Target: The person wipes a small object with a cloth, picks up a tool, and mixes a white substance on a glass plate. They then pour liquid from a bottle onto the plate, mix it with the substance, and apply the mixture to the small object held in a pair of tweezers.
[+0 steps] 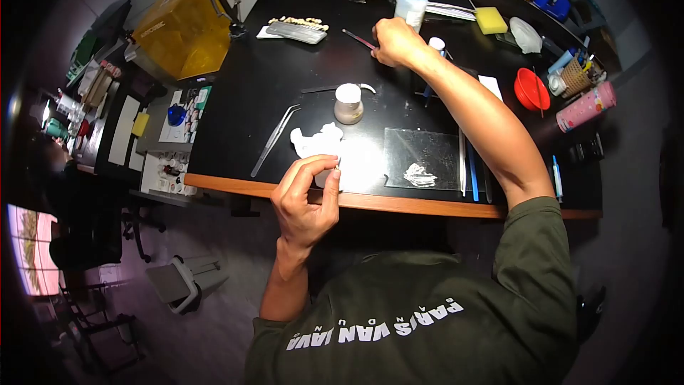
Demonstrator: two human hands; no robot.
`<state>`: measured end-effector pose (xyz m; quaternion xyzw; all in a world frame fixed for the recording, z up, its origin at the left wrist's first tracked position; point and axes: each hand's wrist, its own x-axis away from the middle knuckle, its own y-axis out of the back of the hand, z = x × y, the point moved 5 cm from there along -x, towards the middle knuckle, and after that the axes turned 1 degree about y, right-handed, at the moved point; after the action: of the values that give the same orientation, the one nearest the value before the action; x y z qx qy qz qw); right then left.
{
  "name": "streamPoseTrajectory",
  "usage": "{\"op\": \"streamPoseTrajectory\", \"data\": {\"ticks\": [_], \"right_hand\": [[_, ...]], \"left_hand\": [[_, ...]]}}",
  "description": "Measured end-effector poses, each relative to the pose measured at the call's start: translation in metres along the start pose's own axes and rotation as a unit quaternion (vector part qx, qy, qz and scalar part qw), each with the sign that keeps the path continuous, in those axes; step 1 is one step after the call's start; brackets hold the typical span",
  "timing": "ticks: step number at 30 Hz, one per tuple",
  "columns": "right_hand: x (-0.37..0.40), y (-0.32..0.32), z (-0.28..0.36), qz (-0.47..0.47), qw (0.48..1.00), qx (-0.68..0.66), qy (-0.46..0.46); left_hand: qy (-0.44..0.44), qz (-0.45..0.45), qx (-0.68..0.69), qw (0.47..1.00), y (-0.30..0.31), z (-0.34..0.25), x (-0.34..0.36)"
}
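Note:
My left hand (pixel 306 196) is at the table's front edge, thumb and forefinger pinched on a small piece too tiny to name. Farther out, my right hand (pixel 399 41) is closed around a slim pinkish tool (pixel 358 39) whose thin tip points left. Just behind that hand stands a clear squeeze bottle (pixel 411 6). A crumpled white tissue (pixel 317 141) lies past my left fingers, beside a small white-lidded jar (pixel 349 104). Metal tweezers (pixel 276 140) rest to the left. A glass slab (pixel 422 160) with a whitish smear lies on the right.
Tooth-coloured shade tabs (pixel 296 31) lie at the back left, near an orange transparent box (pixel 182 28). On the right are a red bowl (pixel 531 89), a yellow sponge (pixel 491 21) and a pink bottle (pixel 586 107). Several thin tools (pixel 474 171) lie beside the slab. A bin (pixel 187 281) stands on the floor.

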<state>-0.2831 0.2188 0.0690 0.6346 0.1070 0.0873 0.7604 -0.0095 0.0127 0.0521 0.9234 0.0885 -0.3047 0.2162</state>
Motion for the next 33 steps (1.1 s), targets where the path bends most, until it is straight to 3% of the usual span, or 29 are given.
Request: {"op": "streamPoseTrajectory", "data": {"ticks": [4,9,10,11,12,13,14,17,19,20,25,27,30,33], "right_hand": [[-0.006,-0.005,0.014,0.016,0.999,0.041,-0.028],[-0.004,0.004,-0.008,-0.062,0.996,0.006,-0.061],[0.005,0.014,-0.011,-0.095,0.995,-0.003,-0.036],[0.021,0.024,-0.016,-0.133,0.986,-0.101,-0.005],[0.028,0.023,-0.025,-0.085,0.942,-0.325,-0.025],[0.056,0.042,-0.012,-0.097,0.914,-0.392,-0.025],[0.076,0.057,-0.007,-0.115,0.919,-0.377,0.002],[0.131,0.072,-0.006,-0.191,0.840,-0.505,0.059],[0.169,0.093,0.001,-0.245,0.866,-0.428,0.079],[0.186,0.100,0.003,-0.227,0.888,-0.395,0.060],[0.241,0.117,-0.005,-0.347,0.806,-0.461,0.131],[0.249,0.112,-0.008,-0.352,0.774,-0.512,0.124],[0.235,0.087,-0.008,-0.359,0.683,-0.622,0.133],[0.215,0.044,0.021,-0.162,0.657,-0.733,0.076]], "left_hand": [[0.059,-0.025,0.034,0.997,0.017,0.007,0.011],[0.145,-0.072,0.143,0.976,0.025,0.024,0.025],[0.129,-0.068,0.132,0.980,0.028,0.026,0.025],[0.126,-0.065,0.128,0.982,0.030,0.025,0.024],[0.125,-0.061,0.123,0.983,0.033,0.023,0.022],[0.123,-0.057,0.117,0.984,0.036,0.021,0.020],[0.116,-0.044,0.101,0.987,0.037,0.020,0.018],[0.092,-0.056,0.160,0.981,0.033,0.022,0.011],[0.096,-0.038,0.181,0.978,0.030,0.018,0.009],[0.110,-0.029,0.194,0.974,0.028,0.015,0.008],[0.103,0.001,0.167,0.981,0.020,0.024,0.013],[0.100,-0.012,0.148,0.984,0.016,0.028,0.011],[0.094,-0.022,0.121,0.988,0.013,0.033,0.009],[0.099,0.017,0.095,0.990,0.011,0.036,0.010]]}}
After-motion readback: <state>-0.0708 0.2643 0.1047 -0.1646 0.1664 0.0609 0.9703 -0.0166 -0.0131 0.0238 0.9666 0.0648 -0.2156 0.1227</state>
